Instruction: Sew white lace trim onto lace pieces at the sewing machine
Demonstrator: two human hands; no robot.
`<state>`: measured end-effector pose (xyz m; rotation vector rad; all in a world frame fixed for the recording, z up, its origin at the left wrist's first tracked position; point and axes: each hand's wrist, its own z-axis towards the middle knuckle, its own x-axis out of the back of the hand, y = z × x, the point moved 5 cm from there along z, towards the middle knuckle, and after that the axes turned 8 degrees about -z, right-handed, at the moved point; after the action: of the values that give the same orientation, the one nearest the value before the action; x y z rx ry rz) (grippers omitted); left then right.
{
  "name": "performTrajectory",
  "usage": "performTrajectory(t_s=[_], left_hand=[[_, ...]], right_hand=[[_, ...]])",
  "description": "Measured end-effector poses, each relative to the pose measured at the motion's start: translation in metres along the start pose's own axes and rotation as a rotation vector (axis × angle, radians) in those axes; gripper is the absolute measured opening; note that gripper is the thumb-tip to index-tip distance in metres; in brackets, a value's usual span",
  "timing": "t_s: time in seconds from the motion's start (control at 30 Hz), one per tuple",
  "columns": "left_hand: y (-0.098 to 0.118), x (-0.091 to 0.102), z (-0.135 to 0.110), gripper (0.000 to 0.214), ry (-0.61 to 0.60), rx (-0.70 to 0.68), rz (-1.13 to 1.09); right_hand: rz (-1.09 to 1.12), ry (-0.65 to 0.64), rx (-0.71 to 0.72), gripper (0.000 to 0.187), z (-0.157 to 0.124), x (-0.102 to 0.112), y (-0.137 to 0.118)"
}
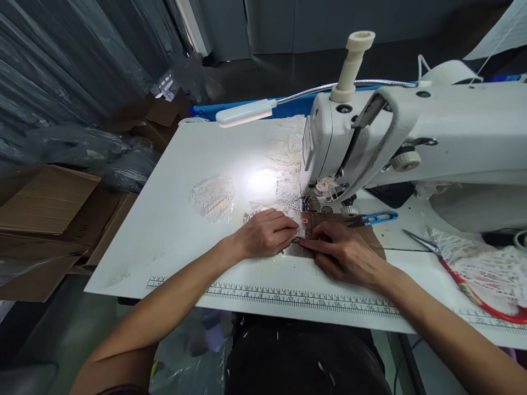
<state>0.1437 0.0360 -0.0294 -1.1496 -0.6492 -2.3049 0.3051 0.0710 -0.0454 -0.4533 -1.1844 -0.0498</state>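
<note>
A white sewing machine (411, 131) stands on the white table (173, 230), its lamp (247, 112) lighting the work. White lace (284, 175) runs under the needle area. My left hand (265, 235) lies on the lace just in front of the presser foot, fingers bent and pressed down on it. My right hand (343, 253) rests beside it on a brown pad (370, 233), fingertips pinching the lace's edge next to a small white tag with red marks (303, 222). The two hands almost touch.
Blue thread snips (376, 218) lie right of the needle. Red-handled scissors (461, 282) and a heap of lace (486, 263) sit at the right. A clear packet of lace (212, 196) lies on the left. A ruler strip (288, 299) runs along the front edge. Cardboard boxes (49, 219) stand left.
</note>
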Motion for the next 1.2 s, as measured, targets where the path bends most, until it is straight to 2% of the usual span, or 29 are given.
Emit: performTrajectory(t_s=[0.67,0.9,1.2], left_hand=[[0.001,-0.002,0.0,0.01,-0.011,-0.005,0.044],[0.003,-0.003,-0.001,0.008,-0.004,-0.011,0.062],[0.003,-0.002,-0.001,0.014,-0.043,0.033,-0.009]], right_hand=[[0.014,0.008,-0.015,0.035,0.002,0.003,-0.001],[0.197,0.084,-0.115,0.039,-0.001,0.006,0.007],[0.099,0.038,-0.146,0.038,-0.001,-0.004,0.004]])
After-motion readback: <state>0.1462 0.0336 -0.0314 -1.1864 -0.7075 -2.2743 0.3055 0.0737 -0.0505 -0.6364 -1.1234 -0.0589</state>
